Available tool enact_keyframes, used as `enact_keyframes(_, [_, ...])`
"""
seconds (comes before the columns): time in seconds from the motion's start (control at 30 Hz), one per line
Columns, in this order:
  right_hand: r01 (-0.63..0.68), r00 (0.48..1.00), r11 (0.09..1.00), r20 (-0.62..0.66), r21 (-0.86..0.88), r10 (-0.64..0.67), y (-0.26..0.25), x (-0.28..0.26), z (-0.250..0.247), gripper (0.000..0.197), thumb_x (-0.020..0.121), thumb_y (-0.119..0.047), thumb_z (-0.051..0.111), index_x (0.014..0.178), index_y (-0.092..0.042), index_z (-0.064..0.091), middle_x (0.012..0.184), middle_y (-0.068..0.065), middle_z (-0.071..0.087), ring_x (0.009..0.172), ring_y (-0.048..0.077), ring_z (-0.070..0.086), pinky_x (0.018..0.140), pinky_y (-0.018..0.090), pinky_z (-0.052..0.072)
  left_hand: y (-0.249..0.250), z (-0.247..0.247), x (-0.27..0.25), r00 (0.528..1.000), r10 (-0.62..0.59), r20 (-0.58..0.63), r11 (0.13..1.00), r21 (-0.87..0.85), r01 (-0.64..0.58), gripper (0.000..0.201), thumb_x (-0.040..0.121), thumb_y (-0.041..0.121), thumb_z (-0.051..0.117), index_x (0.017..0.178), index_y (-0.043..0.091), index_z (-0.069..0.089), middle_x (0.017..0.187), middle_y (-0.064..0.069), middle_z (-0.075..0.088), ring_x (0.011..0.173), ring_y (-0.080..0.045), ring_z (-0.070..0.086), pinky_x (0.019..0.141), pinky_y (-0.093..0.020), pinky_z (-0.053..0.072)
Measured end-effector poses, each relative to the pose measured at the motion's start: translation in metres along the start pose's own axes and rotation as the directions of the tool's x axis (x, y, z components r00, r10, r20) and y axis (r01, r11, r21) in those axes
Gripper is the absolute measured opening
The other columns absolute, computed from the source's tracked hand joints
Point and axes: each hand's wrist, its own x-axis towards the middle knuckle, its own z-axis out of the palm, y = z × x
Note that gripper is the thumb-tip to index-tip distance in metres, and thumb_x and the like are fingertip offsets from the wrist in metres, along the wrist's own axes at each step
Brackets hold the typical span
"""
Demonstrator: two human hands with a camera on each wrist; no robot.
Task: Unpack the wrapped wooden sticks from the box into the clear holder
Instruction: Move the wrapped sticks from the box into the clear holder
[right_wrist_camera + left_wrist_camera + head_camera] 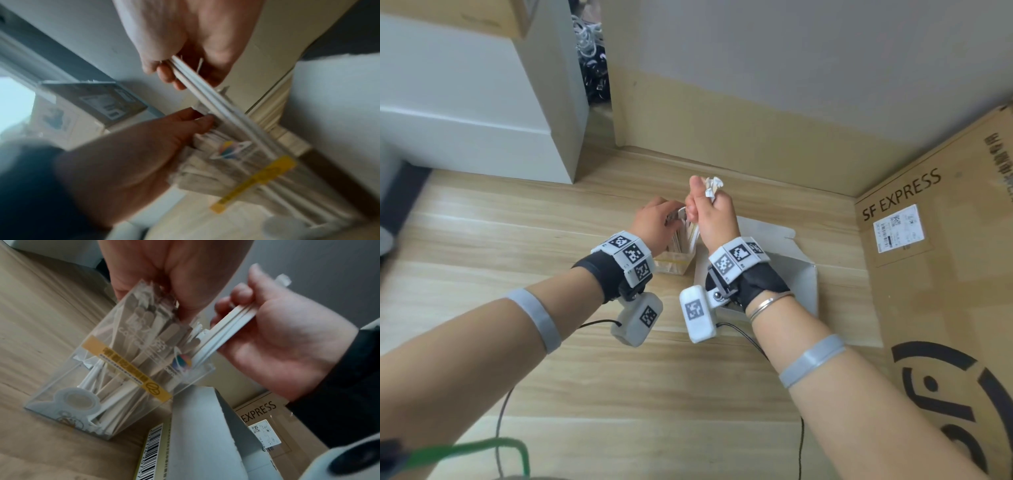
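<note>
On the left, your left hand (654, 222) has its fingers at the top of the clear holder (115, 386), pressing the wrapped sticks (144, 340) already inside toward one side. Whether that grip is clenched round any of them or only pushing, the pictures do not show. The holder stands on the wooden floor (517, 222) and looks well filled, so most of the unpacking seems done.

Just to its right, your right hand (714, 212) is clenched round a small bundle of wrapped sticks (224, 331). Their lower ends already sit inside the holder's right side, while the crumpled wrapper tops stick out above your fist. This bundle still has to slide down and be let go.

Further right lies the white box (801, 274), open, just beside the holder. Your right wrist hides its inside, so you cannot tell whether more sticks wait there. At the far right stands a large cardboard carton (945, 257).
</note>
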Motion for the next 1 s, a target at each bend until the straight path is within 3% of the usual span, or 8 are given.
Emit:
enact_keyframes(0.1, [-0.015,0.999,0.950,0.030,-0.313,0.025,0.010,0.000,-0.004,0.035,0.096,-0.029,0.048,0.062,-0.026,0.042,0.085,0.003,0.054,0.084,0.018,0.049,0.081,0.032,0.044,0.000,0.001,0.000,1.000,0.006,0.002,1.000,0.005,-0.006,0.033,0.092,0.010,0.049,0.125,0.008,0.057,0.119,-0.017,0.057,0.108,-0.032,0.054,0.094,-0.034,0.038])
enact_keyframes(0.2, [-0.052,0.983,0.753,0.101,-0.656,0.155,0.020,0.000,-0.009,0.023,0.094,-0.035,0.045,0.088,-0.022,0.064,0.126,0.000,0.042,0.116,0.024,0.034,0.097,0.029,0.029,0.000,0.002,0.001,1.000,-0.003,0.024,1.000,-0.007,0.003,0.034,0.094,0.009,0.044,0.125,0.009,0.057,0.124,-0.017,0.054,0.113,-0.033,0.051,0.099,-0.036,0.038])
enact_keyframes(0.37, [0.051,0.972,0.800,0.213,-0.597,0.097,0.020,-0.004,-0.016,0.006,0.086,-0.030,0.060,0.085,-0.024,0.060,0.137,-0.006,0.035,0.128,0.023,0.028,0.105,0.037,0.025,0.003,0.001,-0.001,0.998,-0.044,0.041,0.997,-0.055,0.046,0.035,0.096,0.009,0.037,0.126,0.004,0.054,0.132,-0.017,0.048,0.121,-0.032,0.047,0.102,-0.035,0.036])
enact_keyframes(0.47, [0.082,0.965,0.846,0.255,-0.527,0.065,0.012,0.000,-0.019,0.015,0.092,-0.031,0.052,0.079,-0.025,0.055,0.135,-0.007,0.041,0.129,0.023,0.028,0.110,0.038,0.024,0.005,-0.001,-0.002,0.998,-0.052,0.033,0.997,-0.063,0.054,0.035,0.096,0.008,0.035,0.126,0.002,0.053,0.135,-0.017,0.046,0.124,-0.030,0.045,0.103,-0.034,0.035])
enact_keyframes(0.67, [0.228,0.908,0.488,0.365,-0.843,0.207,0.030,-0.004,-0.016,0.023,0.099,-0.022,0.035,0.114,-0.020,0.052,0.153,-0.002,0.018,0.138,0.029,0.017,0.110,0.048,0.020,0.004,0.000,-0.007,0.992,-0.126,0.011,0.979,-0.162,0.126,0.038,0.098,0.011,0.033,0.135,0.007,0.044,0.144,-0.016,0.031,0.124,-0.028,0.047,0.102,-0.025,0.036])
enact_keyframes(0.83, [0.043,0.887,0.858,0.415,-0.512,0.203,0.017,0.000,-0.024,0.014,0.090,-0.007,0.045,0.098,-0.017,0.048,0.142,0.004,0.032,0.133,0.022,0.031,0.106,0.032,0.028,0.008,-0.005,-0.014,0.983,-0.171,0.064,0.971,-0.156,0.179,0.045,0.098,0.025,0.034,0.142,0.014,0.033,0.146,-0.017,0.025,0.125,-0.029,0.047,0.106,-0.032,0.034])
enact_keyframes(0.9, [0.012,0.891,0.912,0.418,-0.411,0.176,0.007,0.001,-0.027,0.023,0.090,-0.008,0.046,0.110,-0.020,0.046,0.135,0.003,0.040,0.126,0.019,0.041,0.094,0.027,0.035,0.011,-0.008,-0.016,0.984,-0.158,0.086,0.975,-0.146,0.169,0.047,0.099,0.032,0.032,0.143,0.015,0.031,0.147,-0.018,0.025,0.130,-0.028,0.042,0.109,-0.036,0.032])
enact_keyframes(1.0, [0.032,0.862,0.878,0.458,-0.478,0.218,0.003,0.001,-0.029,0.055,0.089,-0.014,0.053,0.139,-0.026,0.032,0.150,0.004,0.030,0.138,0.018,0.030,0.105,0.028,0.029,0.010,-0.008,-0.018,0.984,-0.140,0.114,0.980,-0.125,0.154,0.051,0.097,0.041,0.032,0.143,0.020,0.030,0.147,-0.018,0.024,0.131,-0.029,0.040,0.110,-0.039,0.031])
